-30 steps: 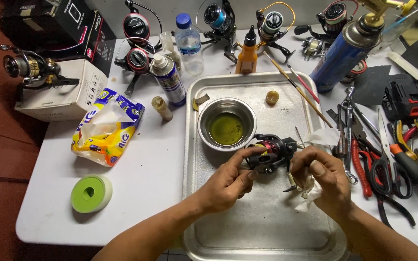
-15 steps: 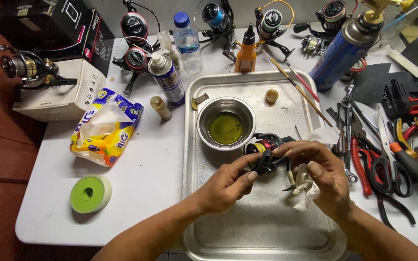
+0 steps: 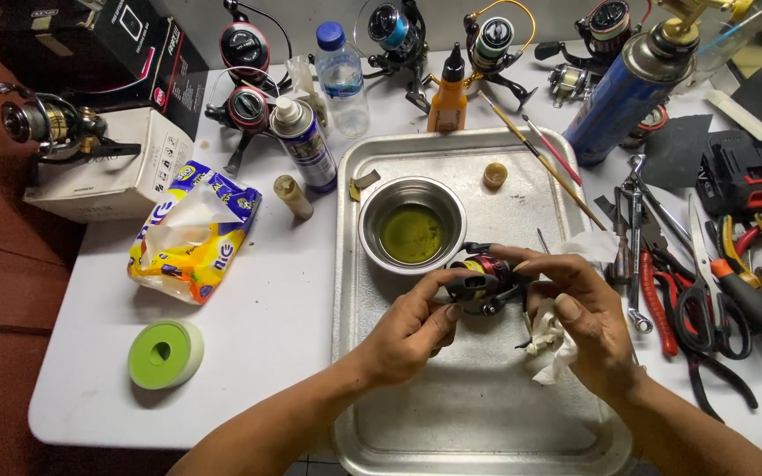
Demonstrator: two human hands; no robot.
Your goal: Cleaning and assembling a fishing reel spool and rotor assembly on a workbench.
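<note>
Head view, looking down on a white table. A metal tray lies at centre, and both hands work above its middle. The left hand grips a small black-and-red fishing reel from the left, thumb and fingers closed around its body. The right hand meets the reel from the right, fingertips curled onto its top, while a crumpled white tissue is pinched against the palm below (whether it touches the reel cannot be told). The reel is held just above the tray floor, directly in front of a steel bowl containing yellow-green liquid.

On the tray's far part lie a small tan cap and two thin brushes, which cross the tray's right rim. Left of the tray stand a spray can, a clear water bottle and a small cork-coloured vial; nearer the left edge are a yellow-and-blue tissue pack, a green tape roll and a white box with a reel resting on it. An orange oil bottle and a blue gas canister stand behind the tray. Pliers, scissors and other hand tools lie to the right.
</note>
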